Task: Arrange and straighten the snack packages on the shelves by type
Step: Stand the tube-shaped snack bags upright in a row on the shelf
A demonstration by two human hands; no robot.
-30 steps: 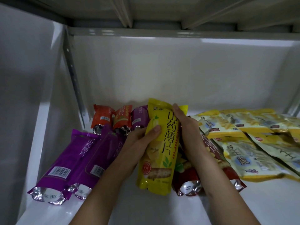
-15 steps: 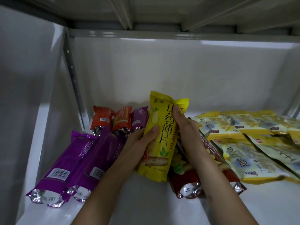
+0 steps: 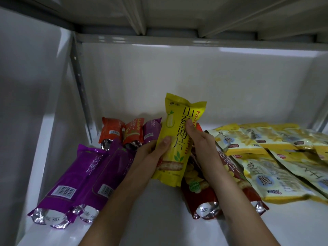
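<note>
Near the front edge of the white metal shelf [image 3: 159, 228], two long purple foil snack tubes [image 3: 71, 178] lie side by side at the left and dark red tubes [image 3: 200, 196] sit mid-shelf. Further in, the left hand [image 3: 152, 153] and right hand [image 3: 202, 142] curl their fingers round a tall yellow foil snack package [image 3: 177, 132], raised and tilted. Orange tubes [image 3: 111, 130] and flat yellow pouches [image 3: 257, 142] beyond look unsorted, so much seems left

tube packs [image 3: 74, 176] left of flat bags [image 3: 269, 176].
</note>
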